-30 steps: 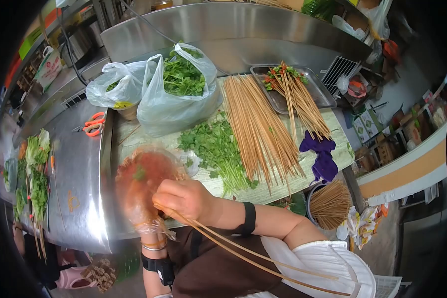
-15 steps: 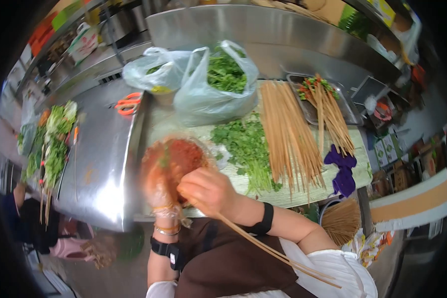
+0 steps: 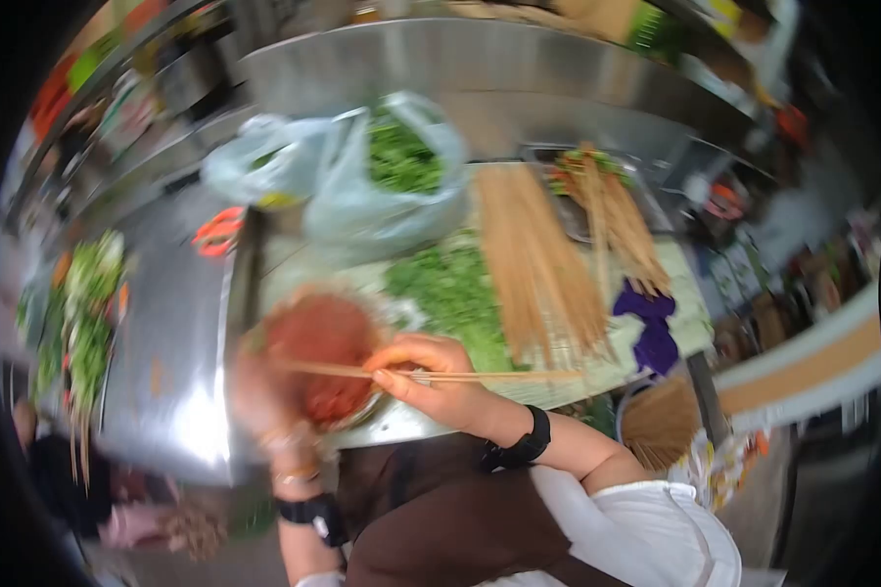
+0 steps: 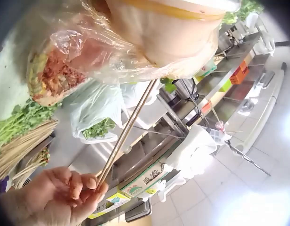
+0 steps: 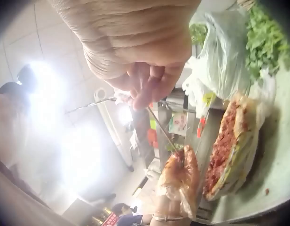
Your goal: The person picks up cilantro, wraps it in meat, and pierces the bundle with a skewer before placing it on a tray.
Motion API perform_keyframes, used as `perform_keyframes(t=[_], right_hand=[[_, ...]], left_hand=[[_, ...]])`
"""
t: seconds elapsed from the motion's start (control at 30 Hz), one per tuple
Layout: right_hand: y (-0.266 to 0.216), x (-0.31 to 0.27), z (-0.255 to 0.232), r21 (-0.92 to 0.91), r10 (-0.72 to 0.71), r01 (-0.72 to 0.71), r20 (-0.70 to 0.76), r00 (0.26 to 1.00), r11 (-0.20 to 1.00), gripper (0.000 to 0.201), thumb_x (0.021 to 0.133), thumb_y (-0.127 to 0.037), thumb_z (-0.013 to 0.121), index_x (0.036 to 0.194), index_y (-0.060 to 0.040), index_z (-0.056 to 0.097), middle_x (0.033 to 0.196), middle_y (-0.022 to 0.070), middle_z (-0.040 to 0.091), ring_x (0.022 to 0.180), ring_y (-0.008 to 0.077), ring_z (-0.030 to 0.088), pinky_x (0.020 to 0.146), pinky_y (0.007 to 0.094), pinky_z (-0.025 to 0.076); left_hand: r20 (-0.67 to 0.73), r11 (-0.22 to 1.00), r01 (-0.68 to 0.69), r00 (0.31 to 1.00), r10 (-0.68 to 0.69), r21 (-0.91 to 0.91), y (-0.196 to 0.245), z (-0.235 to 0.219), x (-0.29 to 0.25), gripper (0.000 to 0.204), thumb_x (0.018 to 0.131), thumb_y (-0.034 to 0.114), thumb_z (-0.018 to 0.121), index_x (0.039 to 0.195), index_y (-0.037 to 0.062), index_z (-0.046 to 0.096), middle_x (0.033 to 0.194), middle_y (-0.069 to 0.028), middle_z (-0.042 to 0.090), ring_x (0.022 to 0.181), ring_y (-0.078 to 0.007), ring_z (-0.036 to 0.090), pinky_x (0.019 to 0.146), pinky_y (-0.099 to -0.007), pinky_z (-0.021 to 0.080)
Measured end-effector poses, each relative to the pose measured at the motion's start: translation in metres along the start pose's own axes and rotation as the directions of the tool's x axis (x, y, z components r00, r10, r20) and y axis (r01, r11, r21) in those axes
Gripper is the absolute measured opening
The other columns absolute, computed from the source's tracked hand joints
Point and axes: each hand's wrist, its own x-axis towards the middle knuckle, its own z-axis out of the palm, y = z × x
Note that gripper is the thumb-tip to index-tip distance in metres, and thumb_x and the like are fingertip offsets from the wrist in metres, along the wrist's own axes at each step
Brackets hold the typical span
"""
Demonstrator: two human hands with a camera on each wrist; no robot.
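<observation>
Two thin skewers (image 3: 499, 376) lie nearly level in the head view, pinched between the thumb and fingers of my right hand (image 3: 431, 380). My left hand (image 3: 267, 396), in a clear plastic glove, is blurred there at the bowl's left side. In the right wrist view the gloved left hand (image 5: 178, 176) curls round the skewers' far end, with a bit of green beside it; what else it covers is hidden. A bowl of red paste (image 3: 325, 338) sits between and behind the hands. The right hand (image 4: 65, 195) shows reddish smears in the left wrist view.
Behind the bowl stand plastic bags of greens (image 3: 382, 210). Cut herbs (image 3: 450, 298), a pile of bare skewers (image 3: 538, 264), a tray (image 3: 570, 223) with filled skewers and a purple cloth (image 3: 646, 328) lie rightward. Orange scissors (image 3: 218, 232) and leafy skewers (image 3: 90, 313) are leftward.
The skewers have swung from slanting down toward the lap to nearly level. My left hand has moved off the paste to the bowl's left side, uncovering more paste. The head view has shifted.
</observation>
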Motion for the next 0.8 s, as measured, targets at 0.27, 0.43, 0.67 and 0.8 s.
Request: perform_keyframes(t=[0.27,0.43,0.67,0.8], right_hand=[[-0.011,-0.059,-0.117,0.381,0.191,-0.003,-0.456,0.869,0.924,0.022,0.094,-0.014,0.049,0.108,0.0009,0.057,0.094,0.0131,0.066,0.085,0.0192,0.065,0.073,0.0287,0.052],[-0.001,-0.051,-0.223,0.209,0.058,0.166,-0.771,0.634,0.964,0.027,0.095,-0.019,0.047,0.113,0.0011,0.054,0.104,0.0133,0.063,0.090,0.0179,0.062,0.078,0.0296,0.049],[0.086,-0.010,-0.332,0.202,0.178,0.028,-0.912,0.369,0.979,0.037,0.096,-0.028,0.045,0.125,-0.0041,0.048,0.117,0.0128,0.058,0.100,0.0196,0.059,0.082,0.0306,0.046],[0.112,-0.018,-0.348,0.385,0.345,0.105,-0.897,0.278,0.917,0.036,0.096,-0.031,0.046,0.121,-0.0059,0.049,0.113,0.0140,0.060,0.093,0.0219,0.062,0.073,0.0302,0.050]], left_hand=[[0.069,0.996,-0.087,0.994,0.086,0.022,-0.011,0.004,-0.005,0.051,0.095,0.031,0.047,0.139,0.0078,0.034,0.133,-0.0177,0.044,0.114,-0.0267,0.052,0.092,-0.0428,0.045],[0.065,0.964,-0.203,0.979,0.194,0.173,-0.037,-0.018,-0.004,0.045,0.096,0.023,0.045,0.138,0.0077,0.035,0.141,-0.0097,0.038,0.101,-0.0219,0.057,0.080,-0.0334,0.050],[0.021,0.966,-0.098,0.995,0.096,0.241,-0.030,-0.009,-0.012,0.042,0.097,0.018,0.045,0.135,0.0036,0.038,0.140,-0.0100,0.040,0.088,-0.0165,0.059,0.072,-0.0279,0.052],[0.065,0.953,-0.159,0.987,0.147,0.257,-0.033,-0.010,-0.012,0.043,0.096,0.017,0.046,0.136,0.0022,0.037,0.136,-0.0116,0.044,0.087,-0.0160,0.059,0.073,-0.0288,0.052]])
